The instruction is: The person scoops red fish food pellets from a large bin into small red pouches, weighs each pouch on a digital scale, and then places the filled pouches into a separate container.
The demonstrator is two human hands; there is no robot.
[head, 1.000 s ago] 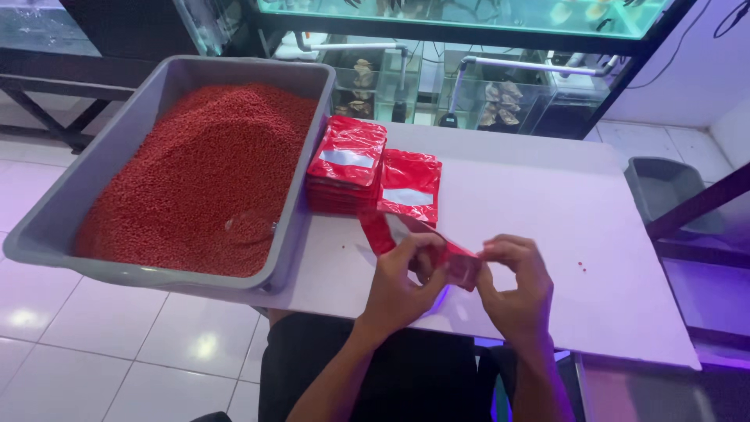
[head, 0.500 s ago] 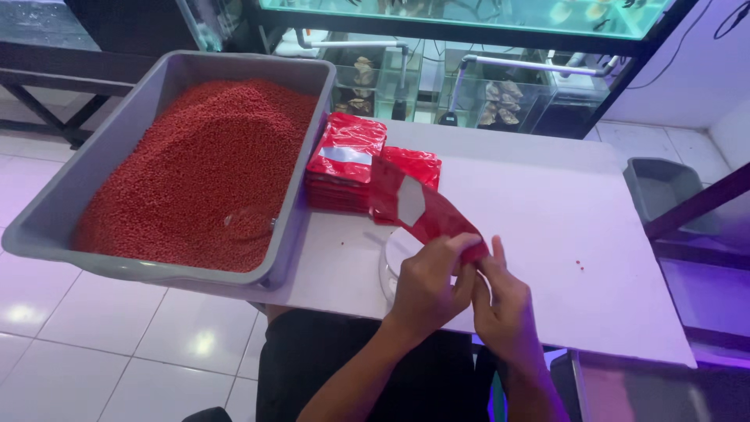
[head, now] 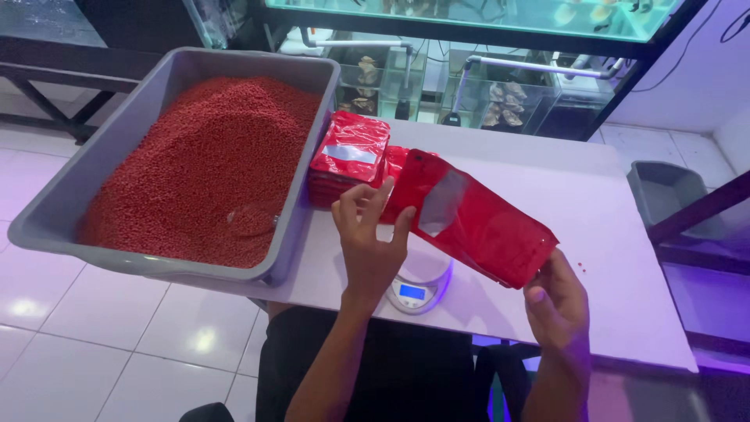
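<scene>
I hold an empty red pouch [head: 476, 223] with a clear window stretched out above the white table [head: 594, 234]. My left hand [head: 371, 238] pinches its upper end with fingers spread. My right hand [head: 556, 301] grips its lower right corner. Under the pouch sits a small round digital scale [head: 418, 285] near the table's front edge. A stack of red pouches [head: 348, 160] lies beside a big grey tub [head: 117, 148] filled with red pellets [head: 203, 164]. A clear scoop [head: 250, 217] is half buried in the pellets.
The tub overhangs the table's left edge. Glass tanks on a dark rack [head: 500, 86] stand behind the table. A grey bin [head: 672, 191] sits on the tiled floor at the right. Two loose pellets [head: 582, 267] lie on the table near my right hand.
The pouch was small and folded between both hands near the table edge; now it is unfolded to full length, with my hands pulled apart to its two ends.
</scene>
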